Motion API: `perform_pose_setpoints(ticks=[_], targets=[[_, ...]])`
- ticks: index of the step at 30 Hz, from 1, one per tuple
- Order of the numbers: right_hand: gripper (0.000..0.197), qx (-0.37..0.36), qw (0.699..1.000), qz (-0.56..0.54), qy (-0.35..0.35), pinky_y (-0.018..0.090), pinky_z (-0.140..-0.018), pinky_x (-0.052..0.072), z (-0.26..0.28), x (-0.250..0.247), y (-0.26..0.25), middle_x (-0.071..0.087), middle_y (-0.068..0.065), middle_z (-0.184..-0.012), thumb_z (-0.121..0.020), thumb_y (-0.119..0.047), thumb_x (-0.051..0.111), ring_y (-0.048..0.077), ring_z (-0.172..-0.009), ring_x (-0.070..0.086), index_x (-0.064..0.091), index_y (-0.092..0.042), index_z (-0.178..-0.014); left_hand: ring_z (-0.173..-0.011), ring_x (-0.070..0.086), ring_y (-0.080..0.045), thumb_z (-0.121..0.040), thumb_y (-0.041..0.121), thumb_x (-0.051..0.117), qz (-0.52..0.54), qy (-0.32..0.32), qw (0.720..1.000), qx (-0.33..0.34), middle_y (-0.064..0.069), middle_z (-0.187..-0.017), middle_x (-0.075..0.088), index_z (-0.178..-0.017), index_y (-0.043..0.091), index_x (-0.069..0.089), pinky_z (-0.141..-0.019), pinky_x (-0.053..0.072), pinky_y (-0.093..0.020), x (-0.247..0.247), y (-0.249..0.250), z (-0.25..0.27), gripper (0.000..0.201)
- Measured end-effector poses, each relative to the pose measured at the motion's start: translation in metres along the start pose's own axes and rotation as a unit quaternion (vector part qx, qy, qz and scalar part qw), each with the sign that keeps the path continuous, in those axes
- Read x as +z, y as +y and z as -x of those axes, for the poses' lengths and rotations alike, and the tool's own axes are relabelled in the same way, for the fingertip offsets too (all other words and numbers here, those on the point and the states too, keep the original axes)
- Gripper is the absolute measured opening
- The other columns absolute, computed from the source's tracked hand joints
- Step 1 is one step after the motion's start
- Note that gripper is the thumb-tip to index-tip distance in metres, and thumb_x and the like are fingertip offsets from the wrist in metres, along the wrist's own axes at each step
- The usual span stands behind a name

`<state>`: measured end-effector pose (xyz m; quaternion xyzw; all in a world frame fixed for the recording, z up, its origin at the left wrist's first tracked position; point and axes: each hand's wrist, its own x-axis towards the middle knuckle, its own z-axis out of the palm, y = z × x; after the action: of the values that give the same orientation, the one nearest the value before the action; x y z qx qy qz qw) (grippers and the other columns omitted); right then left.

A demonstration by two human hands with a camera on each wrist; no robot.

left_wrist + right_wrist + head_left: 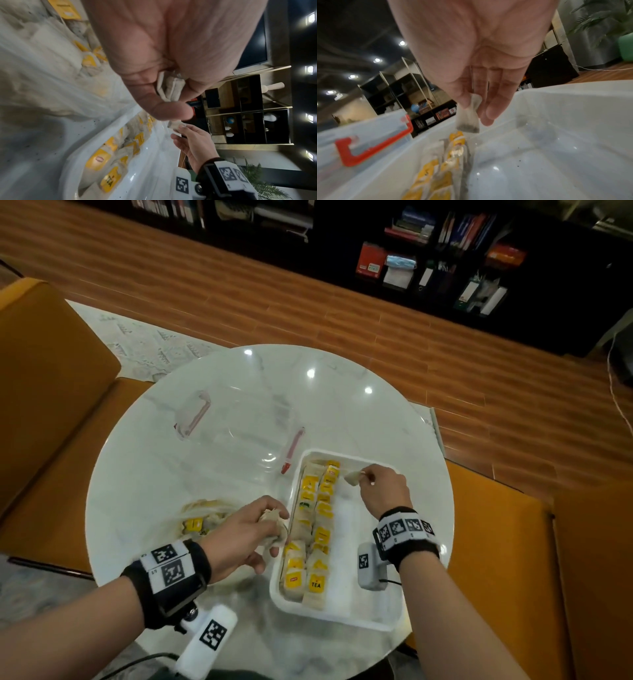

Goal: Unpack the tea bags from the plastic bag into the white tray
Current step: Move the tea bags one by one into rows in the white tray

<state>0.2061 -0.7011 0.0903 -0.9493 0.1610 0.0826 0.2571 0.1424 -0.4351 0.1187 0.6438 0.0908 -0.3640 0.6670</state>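
A single tea bag (352,477) is pinched by the right hand (383,491) above the far end of the white tray (363,619). Several tea bags (272,520) are gripped by the left hand (245,537) beside the plastic bag (191,520). Next, a gentle lowering beside the filled rows seems needed.

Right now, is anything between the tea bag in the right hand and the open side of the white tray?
Nothing visible: the right hand pinches the tea bag above the white tray, whose right side is bare.
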Motion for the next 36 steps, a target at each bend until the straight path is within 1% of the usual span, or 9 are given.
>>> perform_pose_setpoints(ticks=[3,7,10,14,22,26,31,33,36], targets=[[0.028,-0.016,0.996,0.084,-0.033,0.031,-0.085,0.05,-0.018,0.012,-0.002,0.074,0.009,-0.107,-0.1,-0.018,0.049,0.03,-0.104,0.067,0.076,-0.015,-0.106,-0.066,0.056,-0.02,-0.098,0.001,0.054,0.023,0.014,1.0,-0.004,-0.014,-0.09,0.07,-0.114,0.011,0.043,-0.042,0.04,-0.027,-0.007,0.0,-0.005,0.021],[0.026,0.005,0.993,0.096,-0.064,0.028,-0.08,0.049,-0.033,0.021,-0.004,0.074,0.006,-0.105,-0.101,-0.018,0.052,0.026,-0.097,0.067,0.077,-0.016,-0.108,-0.066,0.055,-0.021,-0.099,0.004,0.056,0.029,0.022,0.999,-0.01,-0.013,-0.09,0.072,-0.113,0.009,0.043,-0.042,0.038,-0.027,-0.012,0.002,-0.01,0.02],[0.022,0.03,0.994,0.098,-0.027,0.026,-0.064,0.041,-0.037,0.025,-0.005,0.071,0.006,-0.087,-0.1,-0.019,0.054,0.024,-0.074,0.057,0.076,-0.015,-0.098,-0.067,0.055,-0.021,-0.099,0.005,0.056,0.028,0.027,0.999,-0.018,-0.013,-0.09,0.071,-0.116,0.006,0.042,-0.043,0.037,-0.027,-0.014,0.002,-0.013,0.021],[0.007,0.072,0.997,0.021,0.024,0.024,-0.049,0.036,-0.037,0.033,-0.003,0.065,0.005,-0.079,-0.097,-0.019,0.06,0.02,-0.062,0.051,0.064,-0.016,-0.092,-0.067,0.055,-0.02,-0.099,0.006,0.056,0.025,0.026,0.999,-0.027,-0.013,-0.09,0.071,-0.116,0.005,0.043,-0.043,0.038,-0.027,-0.015,0.003,-0.016,0.021],[0.01,0.093,0.991,-0.09,0.043,0.02,-0.053,0.04,-0.035,0.037,0.0,0.066,0.002,-0.089,-0.092,-0.008,0.061,0.014,-0.067,0.056,0.065,-0.017,-0.095,-0.066,0.055,-0.02,-0.099,0.004,0.055,0.033,0.017,0.999,-0.027,-0.012,-0.089,0.07,-0.112,0.009,0.044,-0.044,0.038,-0.027,-0.011,0.004,-0.021,0.017],[0.009,0.097,0.989,-0.097,0.057,0.018,-0.052,0.039,-0.033,0.038,0.002,0.066,0.004,-0.094,-0.092,-0.008,0.061,0.009,-0.065,0.054,0.063,-0.016,-0.095,-0.068,0.056,-0.021,-0.088,0.006,0.06,0.056,0.003,0.998,-0.024,-0.014,-0.092,0.07,-0.106,0.012,0.046,-0.044,0.039,-0.027,-0.012,0.003,-0.019,0.023],[0.01,0.1,0.984,-0.134,0.065,0.019,-0.062,0.038,-0.022,0.028,0.002,0.065,0.001,-0.109,-0.09,-0.015,0.069,0.015,-0.085,0.058,0.064,-0.019,-0.098,-0.074,0.059,-0.026,-0.097,0.002,0.05,0.067,0.004,0.998,-0.004,-0.011,-0.091,0.064,-0.103,0.011,0.05,-0.045,0.042,-0.029,-0.013,0.005,-0.019,0.011],[0.011,0.072,0.983,-0.154,0.067,0.021,-0.075,0.04,-0.01,0.019,-0.003,0.066,-0.005,-0.108,-0.091,-0.021,0.071,0.014,-0.088,0.062,0.064,-0.021,-0.099,-0.077,0.062,-0.025,-0.101,0.003,0.052,0.062,0.007,0.998,0.006,-0.009,-0.088,0.063,-0.105,0.006,0.055,-0.046,0.046,-0.03,-0.011,0.007,-0.019,0.006],[0.005,0.011,0.978,-0.2,0.055,0.013,-0.072,0.045,0.017,0.009,-0.016,0.068,-0.017,-0.093,-0.091,-0.028,0.073,0.0,-0.079,0.065,0.068,-0.026,-0.093,-0.078,0.066,-0.024,-0.102,0.007,0.054,0.054,0.007,0.998,0.027,-0.012,-0.088,0.063,-0.112,0.003,0.061,-0.046,0.05,-0.03,-0.006,0.011,-0.018,0.013]])
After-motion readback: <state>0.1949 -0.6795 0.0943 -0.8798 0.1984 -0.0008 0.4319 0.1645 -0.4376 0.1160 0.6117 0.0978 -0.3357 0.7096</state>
